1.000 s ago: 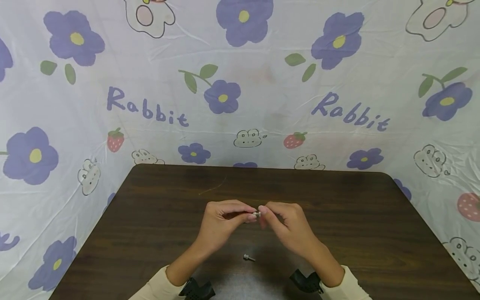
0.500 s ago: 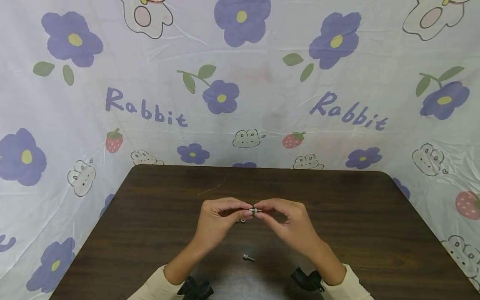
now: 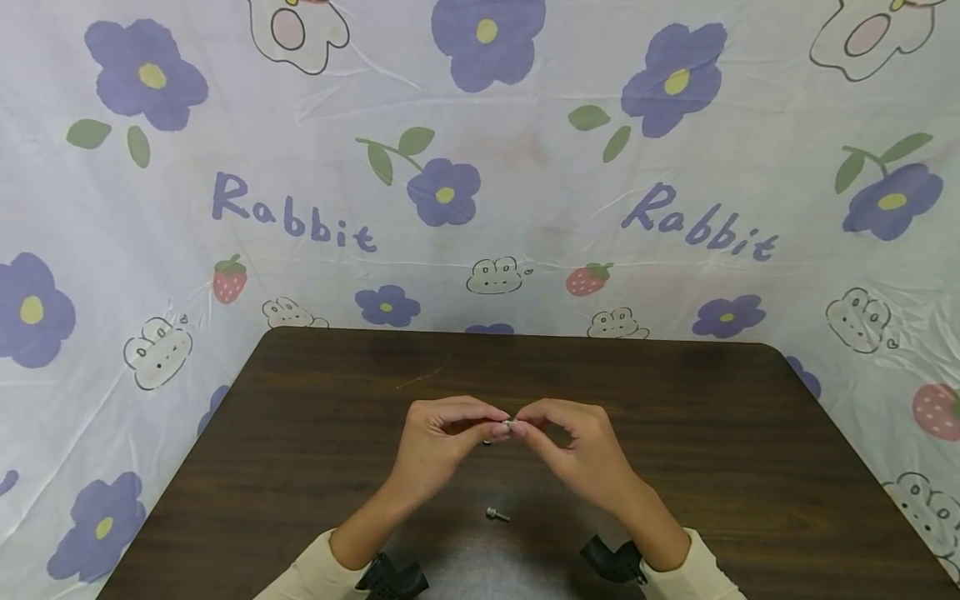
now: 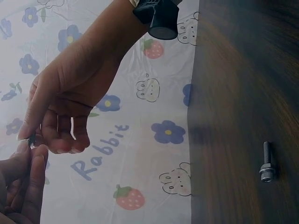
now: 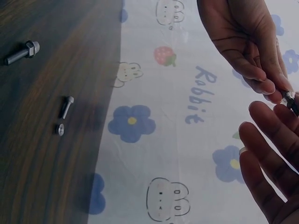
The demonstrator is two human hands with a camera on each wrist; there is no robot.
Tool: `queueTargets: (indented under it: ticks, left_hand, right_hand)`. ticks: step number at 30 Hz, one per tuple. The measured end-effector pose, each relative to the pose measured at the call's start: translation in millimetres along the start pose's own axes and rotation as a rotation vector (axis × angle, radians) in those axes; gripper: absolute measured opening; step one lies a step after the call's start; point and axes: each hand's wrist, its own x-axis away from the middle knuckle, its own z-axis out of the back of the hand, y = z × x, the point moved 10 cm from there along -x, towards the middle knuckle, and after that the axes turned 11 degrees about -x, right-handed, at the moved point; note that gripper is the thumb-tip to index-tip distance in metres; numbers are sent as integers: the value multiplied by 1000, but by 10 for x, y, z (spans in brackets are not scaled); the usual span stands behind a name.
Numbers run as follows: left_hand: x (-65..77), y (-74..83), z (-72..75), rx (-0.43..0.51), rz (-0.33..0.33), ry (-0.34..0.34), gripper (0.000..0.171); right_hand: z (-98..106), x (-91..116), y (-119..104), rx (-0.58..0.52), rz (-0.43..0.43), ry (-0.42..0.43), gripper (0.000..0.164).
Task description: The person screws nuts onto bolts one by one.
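Observation:
Above the table, both hands meet at a small metal bolt (image 3: 507, 425). My left hand (image 3: 438, 437) pinches one end between thumb and fingertips. My right hand (image 3: 573, 437) has thumb and index finger pinched at the other end, its remaining fingers spread in the right wrist view. Fingertips cover most of the bolt; a shiny part (image 5: 287, 96) shows between them. On the table below lies a larger bolt (image 3: 497, 515) with a nut run up near its head. A small screw (image 5: 67, 107) and a nut (image 5: 60, 129) lie beyond it, mostly hidden behind the left fingers in the head view.
The dark wooden table (image 3: 675, 467) has rounded far corners. A white cloth (image 3: 525, 150) printed with flowers and rabbits hangs behind it and along its sides. A thin strand (image 3: 425, 373) lies toward the far edge. Each wrist wears a black camera (image 3: 615, 562).
A second ago the right fingers were at the bolt's side; half a second ago its threaded end showed between the hands. Now the right fingertips have closed over that end.

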Motion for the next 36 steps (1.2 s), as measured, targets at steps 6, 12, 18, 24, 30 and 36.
queueTargets:
  ticks: [6,12,18,24,30,36]
  left_hand:
    - [9,-3,-8,-32,-4,3,9]
    - [11,-18,-26,-34,4,-1,9]
    - [0,-14,-8,-17,7,5,9]
    - [-1,-15,24,-30,5,11,9]
    - [6,-33,18,-24,19,10,9]
    - [-3,-4,5,-23,-11,5,10]
  right_hand:
    - [-18,17,36,-10,-34,-13,17]
    - [2,4,18,22,-19,4,23]
    - [27,2,20,59,-25,2,16]
    - [23,7,-28,31,51,-6,35]
    - [25,-1,-59,22,93,-1,31]
    - [25,-9,-80,34,115,4,22]
